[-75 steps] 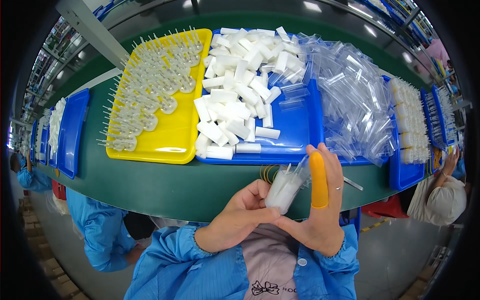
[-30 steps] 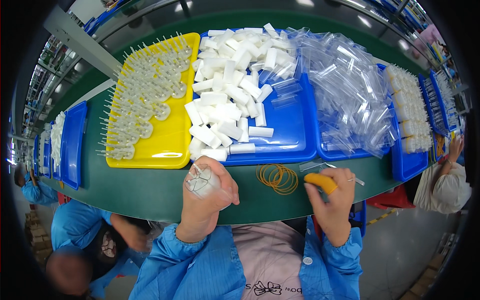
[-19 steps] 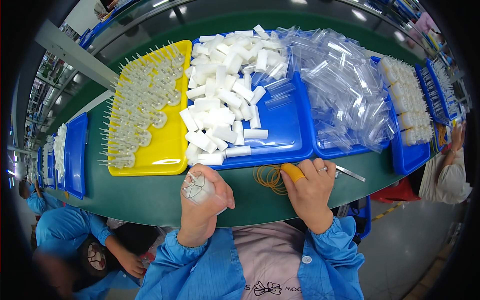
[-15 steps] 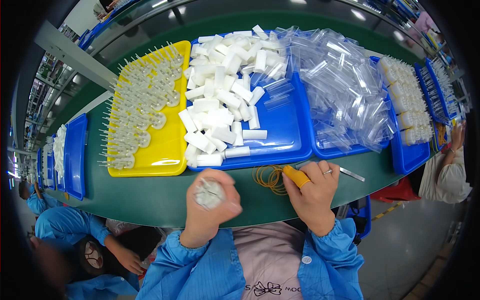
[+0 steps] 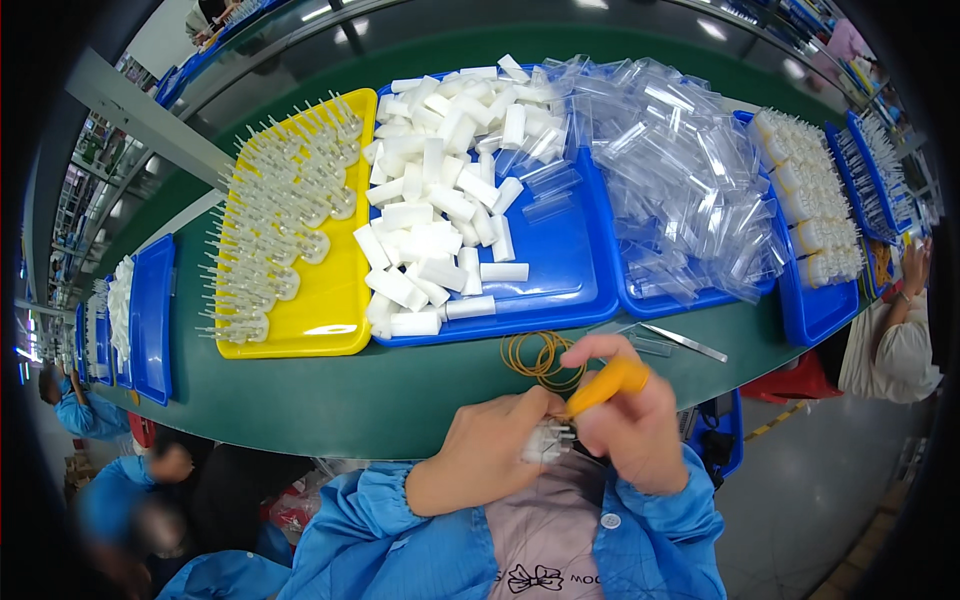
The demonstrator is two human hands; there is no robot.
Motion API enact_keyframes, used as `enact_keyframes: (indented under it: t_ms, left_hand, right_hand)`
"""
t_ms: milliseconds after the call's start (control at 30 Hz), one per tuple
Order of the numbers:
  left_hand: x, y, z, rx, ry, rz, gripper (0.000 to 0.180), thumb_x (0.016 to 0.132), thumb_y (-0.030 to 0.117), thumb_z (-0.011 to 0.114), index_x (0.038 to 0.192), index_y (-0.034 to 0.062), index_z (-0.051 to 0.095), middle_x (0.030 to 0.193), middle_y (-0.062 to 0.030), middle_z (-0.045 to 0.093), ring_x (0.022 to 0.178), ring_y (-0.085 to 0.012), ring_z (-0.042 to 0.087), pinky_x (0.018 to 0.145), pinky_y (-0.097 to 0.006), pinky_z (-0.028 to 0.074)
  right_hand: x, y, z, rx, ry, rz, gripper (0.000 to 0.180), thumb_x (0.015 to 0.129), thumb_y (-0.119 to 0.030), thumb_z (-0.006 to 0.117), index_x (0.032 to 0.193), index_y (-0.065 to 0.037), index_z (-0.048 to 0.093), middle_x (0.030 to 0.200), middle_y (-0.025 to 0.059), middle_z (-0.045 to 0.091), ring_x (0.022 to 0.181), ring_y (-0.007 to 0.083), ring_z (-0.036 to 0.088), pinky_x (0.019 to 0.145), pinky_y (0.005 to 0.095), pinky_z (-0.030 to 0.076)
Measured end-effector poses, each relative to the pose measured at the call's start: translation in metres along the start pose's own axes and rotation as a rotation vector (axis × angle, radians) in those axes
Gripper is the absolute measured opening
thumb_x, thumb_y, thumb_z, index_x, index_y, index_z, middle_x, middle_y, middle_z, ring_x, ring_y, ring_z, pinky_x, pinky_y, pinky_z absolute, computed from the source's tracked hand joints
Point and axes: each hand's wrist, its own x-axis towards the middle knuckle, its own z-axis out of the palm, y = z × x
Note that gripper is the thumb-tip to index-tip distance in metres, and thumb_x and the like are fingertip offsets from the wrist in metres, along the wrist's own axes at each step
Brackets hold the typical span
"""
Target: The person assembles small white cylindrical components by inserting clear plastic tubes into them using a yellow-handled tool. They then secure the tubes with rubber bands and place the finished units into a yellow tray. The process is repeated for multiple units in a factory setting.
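Observation:
My left hand (image 5: 478,452) is wrapped around a small bundle of whitish, translucent plastic pieces (image 5: 545,442), held in front of my chest with the prong-like ends facing right. Against that end is my right hand (image 5: 635,425), partly smeared by motion. A yellow finger cot (image 5: 608,386) covers one of its fingers. Its fingertips come together at the bundle; what they pinch is too small and blurred to tell. Loose yellow-brown rubber bands (image 5: 540,358) lie on the green table (image 5: 300,400) just beyond my hands.
A yellow tray (image 5: 335,315) holds rows of pronged translucent parts. Blue trays hold white foam blocks (image 5: 440,215) and clear plastic sleeves (image 5: 690,180). Tweezers (image 5: 690,343) lie at the right. Farther right stands a blue tray of bundled white parts (image 5: 810,200). Other people sit on both sides.
My left hand has moved right and down, turning the bundle from facing up to facing right. My right hand has left the rubber bands and come to the bundle, uncovering the tweezers.

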Motion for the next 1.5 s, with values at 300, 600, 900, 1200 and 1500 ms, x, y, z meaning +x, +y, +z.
enact_keyframes:
  t_ms: [300, 600, 900, 1200, 1500]
  left_hand:
    - [-0.002, -0.008, -0.015, -0.381, 0.067, -0.048, 0.039, 0.07, 0.014, 0.077, 0.098, 0.0085, 0.052, 0.089, -0.0068, 0.058, 0.077, -0.0177, 0.061, 0.067, -0.028, 0.048]
    - [0.002, -0.007, -0.002, -0.116, 0.154, 0.119, 0.038, 0.069, 0.001, 0.074, 0.099, 0.0084, 0.052, 0.094, -0.0034, 0.055, 0.083, -0.0135, 0.059, 0.071, -0.025, 0.046]
    - [-0.002, -0.008, -0.023, -1.001, 0.05, -0.155, 0.05, 0.069, -0.001, 0.076, 0.11, 0.0035, 0.046, 0.083, -0.0061, 0.056, 0.074, -0.0119, 0.056, 0.066, -0.025, 0.046]
    - [-0.001, -0.028, -0.001, -1.713, 0.071, -0.13, 0.047, 0.082, 0.032, 0.071, 0.115, 0.01, 0.046, 0.085, -0.0026, 0.051, 0.079, -0.0167, 0.052, 0.068, -0.03, 0.045]
    - [-0.003, -0.005, -0.018, 0.157, 0.268, 0.338, 0.085, 0.06, -0.003, 0.07, 0.137, -0.0022, 0.035, 0.091, -0.0107, 0.058, 0.08, -0.0259, 0.056, 0.072, -0.033, 0.047]
  right_hand:
    - [-0.019, 0.005, 0.016, -1.01, -0.156, -0.881, 0.026, 0.063, -0.008, 0.072, 0.088, 0.0, 0.067, 0.11, 0.0102, 0.06, 0.083, 0.0208, 0.059, 0.062, 0.0325, 0.051]
    - [-0.019, -0.002, 0.019, -1.143, -0.161, -0.932, 0.02, 0.065, -0.012, 0.07, 0.084, -0.005, 0.069, 0.103, 0.0076, 0.061, 0.085, 0.0193, 0.057, 0.06, 0.0275, 0.044]
    - [-0.015, 0.001, 0.0, -1.176, -0.036, -0.5, 0.025, 0.066, -0.016, 0.075, 0.087, -0.006, 0.067, 0.092, 0.0064, 0.056, 0.086, 0.0238, 0.054, 0.07, 0.0371, 0.043]
    - [-0.021, 0.003, -0.018, 0.287, -0.416, -0.171, 0.014, 0.084, -0.011, 0.064, 0.093, 0.0, 0.065, 0.096, 0.0147, 0.064, 0.088, 0.0283, 0.063, 0.104, 0.0515, 0.035]
    - [-0.01, 0.013, -0.018, 0.53, -0.277, 0.317, 0.054, 0.086, 0.005, 0.056, 0.136, 0.001, 0.037, 0.114, 0.0196, 0.057, 0.086, 0.0258, 0.064, 0.067, 0.0342, 0.058]
